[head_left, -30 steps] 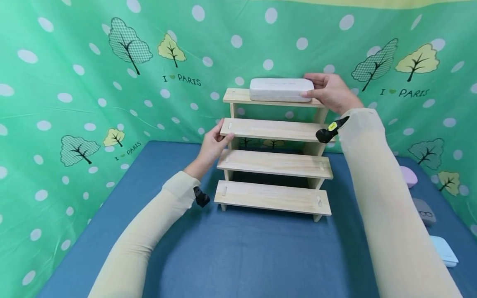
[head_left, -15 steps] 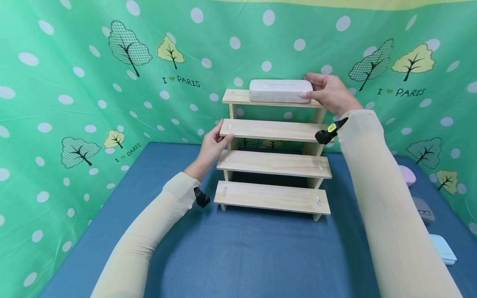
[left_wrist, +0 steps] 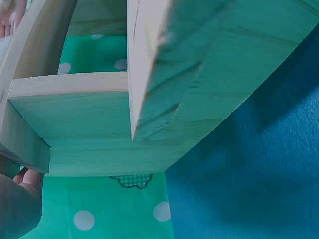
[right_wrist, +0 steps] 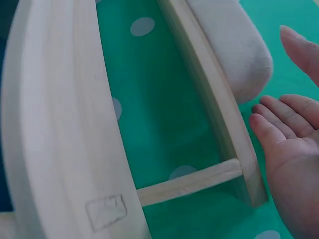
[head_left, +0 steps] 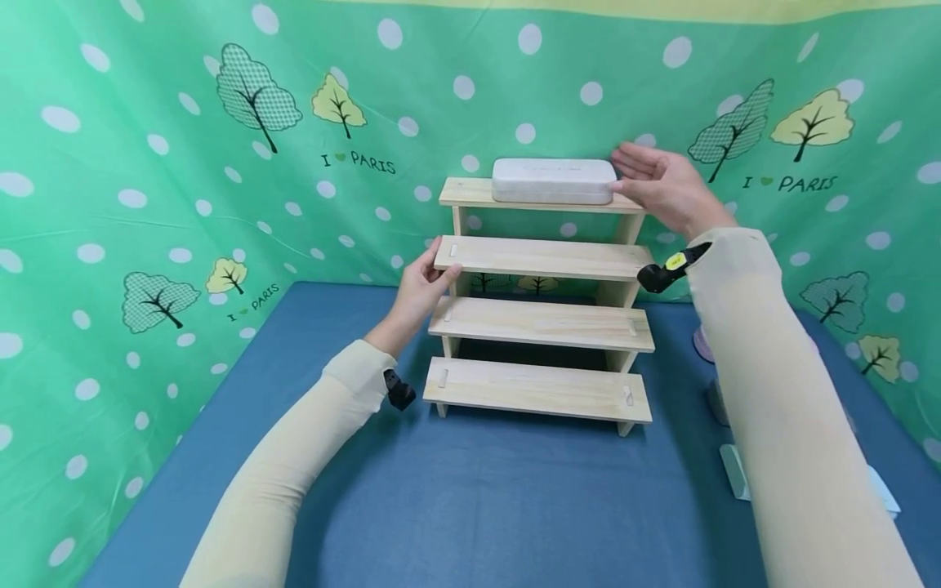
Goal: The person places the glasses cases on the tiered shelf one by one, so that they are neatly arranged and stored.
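A white oblong case (head_left: 553, 181), like a glasses case, lies lengthwise on the top tier of a four-step wooden shelf (head_left: 544, 318). Just off its right end is my right hand (head_left: 665, 188), fingers extended. The right wrist view shows a gap between that hand (right_wrist: 294, 139) and the case (right_wrist: 234, 50). My left hand (head_left: 419, 290) grips the left end of the second board from the top, thumb at the front edge. In the left wrist view, part of the left hand (left_wrist: 22, 199) shows at the board's end.
At the right, partly behind my right sleeve, lie a pinkish-purple item (head_left: 702, 345), a grey case (head_left: 716, 402) and a light blue case (head_left: 735, 472). A green dotted cloth (head_left: 470, 82) hangs behind the shelf. The table cover (head_left: 470, 506) is blue.
My right hand has let go of the white case and moved slightly right, its fingers straightened. The case stays on the top tier. My left hand keeps its place.
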Action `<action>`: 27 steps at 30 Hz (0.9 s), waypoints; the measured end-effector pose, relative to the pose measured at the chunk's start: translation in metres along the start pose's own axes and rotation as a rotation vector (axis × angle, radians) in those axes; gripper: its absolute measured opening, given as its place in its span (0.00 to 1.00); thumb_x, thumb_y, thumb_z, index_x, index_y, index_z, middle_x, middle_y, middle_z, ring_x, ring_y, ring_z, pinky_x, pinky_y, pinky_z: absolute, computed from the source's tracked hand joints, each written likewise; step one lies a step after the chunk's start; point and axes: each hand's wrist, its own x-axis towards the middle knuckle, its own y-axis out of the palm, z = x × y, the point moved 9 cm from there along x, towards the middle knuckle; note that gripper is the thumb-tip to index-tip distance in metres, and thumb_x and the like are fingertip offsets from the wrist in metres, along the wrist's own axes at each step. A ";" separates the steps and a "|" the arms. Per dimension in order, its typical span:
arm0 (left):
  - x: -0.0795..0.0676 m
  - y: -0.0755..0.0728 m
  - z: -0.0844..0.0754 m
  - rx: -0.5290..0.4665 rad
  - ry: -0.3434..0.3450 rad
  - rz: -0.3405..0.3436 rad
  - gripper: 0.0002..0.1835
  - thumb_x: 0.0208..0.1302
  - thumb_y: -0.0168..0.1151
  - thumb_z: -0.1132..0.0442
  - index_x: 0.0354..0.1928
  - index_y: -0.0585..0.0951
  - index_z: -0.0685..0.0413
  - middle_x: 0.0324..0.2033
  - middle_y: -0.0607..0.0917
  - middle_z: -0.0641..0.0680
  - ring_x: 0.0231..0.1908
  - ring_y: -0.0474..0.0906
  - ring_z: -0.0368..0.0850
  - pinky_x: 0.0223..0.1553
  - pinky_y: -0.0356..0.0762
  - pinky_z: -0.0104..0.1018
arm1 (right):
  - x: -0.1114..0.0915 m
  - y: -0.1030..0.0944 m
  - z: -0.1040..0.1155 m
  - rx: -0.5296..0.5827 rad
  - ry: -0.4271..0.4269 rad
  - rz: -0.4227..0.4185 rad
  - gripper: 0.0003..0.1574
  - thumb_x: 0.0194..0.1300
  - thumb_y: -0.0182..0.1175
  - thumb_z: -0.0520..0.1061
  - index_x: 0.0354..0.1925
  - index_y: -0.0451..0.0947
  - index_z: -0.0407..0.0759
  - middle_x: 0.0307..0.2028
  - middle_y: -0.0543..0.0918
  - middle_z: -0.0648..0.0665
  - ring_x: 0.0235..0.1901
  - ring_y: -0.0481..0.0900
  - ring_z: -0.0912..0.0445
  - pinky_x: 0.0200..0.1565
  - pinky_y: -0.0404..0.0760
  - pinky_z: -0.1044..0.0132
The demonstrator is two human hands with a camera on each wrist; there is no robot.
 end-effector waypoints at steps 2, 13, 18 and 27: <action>0.003 -0.001 0.006 -0.009 0.004 -0.003 0.38 0.67 0.57 0.64 0.73 0.50 0.59 0.70 0.59 0.59 0.65 0.63 0.49 0.58 0.70 0.33 | -0.006 -0.002 0.002 0.009 -0.034 0.008 0.50 0.61 0.63 0.37 0.74 0.48 0.48 0.73 0.52 0.49 0.71 0.50 0.59 0.67 0.54 0.67; 0.003 -0.001 0.006 0.014 0.004 -0.012 0.38 0.67 0.57 0.63 0.73 0.50 0.59 0.70 0.60 0.58 0.65 0.63 0.48 0.59 0.69 0.34 | -0.050 -0.004 0.002 0.111 -0.171 0.070 0.44 0.63 0.56 0.28 0.72 0.49 0.37 0.71 0.56 0.42 0.70 0.53 0.54 0.66 0.58 0.70; -0.005 0.002 -0.010 0.019 -0.045 -0.008 0.37 0.67 0.56 0.65 0.73 0.50 0.58 0.70 0.58 0.59 0.66 0.61 0.49 0.61 0.68 0.36 | -0.079 0.004 -0.010 0.039 -0.210 0.143 0.41 0.63 0.54 0.26 0.71 0.52 0.35 0.68 0.63 0.43 0.66 0.63 0.57 0.61 0.66 0.73; -0.001 0.001 -0.002 -0.005 -0.059 -0.010 0.37 0.67 0.56 0.66 0.73 0.50 0.60 0.70 0.58 0.59 0.65 0.63 0.50 0.59 0.69 0.34 | -0.139 0.006 -0.034 -0.084 -0.299 0.250 0.40 0.63 0.46 0.20 0.71 0.52 0.34 0.67 0.67 0.47 0.64 0.66 0.62 0.59 0.67 0.77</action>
